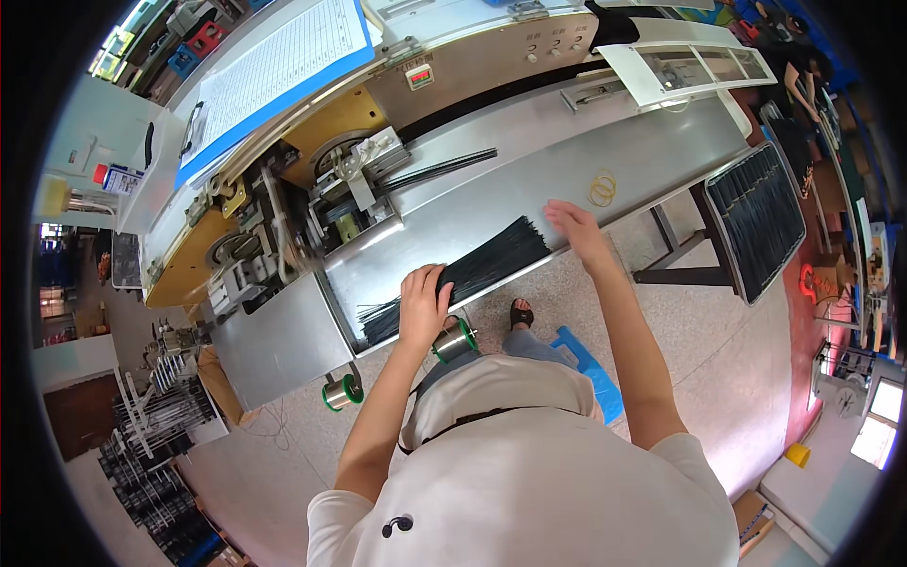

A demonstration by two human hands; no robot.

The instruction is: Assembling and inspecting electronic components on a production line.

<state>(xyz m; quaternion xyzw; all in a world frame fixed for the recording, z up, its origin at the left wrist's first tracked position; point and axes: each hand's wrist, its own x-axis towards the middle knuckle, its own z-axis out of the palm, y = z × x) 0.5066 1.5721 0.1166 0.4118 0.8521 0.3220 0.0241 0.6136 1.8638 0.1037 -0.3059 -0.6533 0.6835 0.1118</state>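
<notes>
left fingers (421,283) curl over the black bundle (496,255), grip unclear; right fingers (561,214), outstretched, are near its end.

A grey metal tray (652,161) bearing black wires (501,253) and yellow bands (602,189).
The wires lie bundled along the near edge, their left ends straggling unevenly; the thin bands lie looped together farther right, near the wires' right ends but apart from them.

A head-worn fisheye looks down onto the metal tray (652,163).
</notes>
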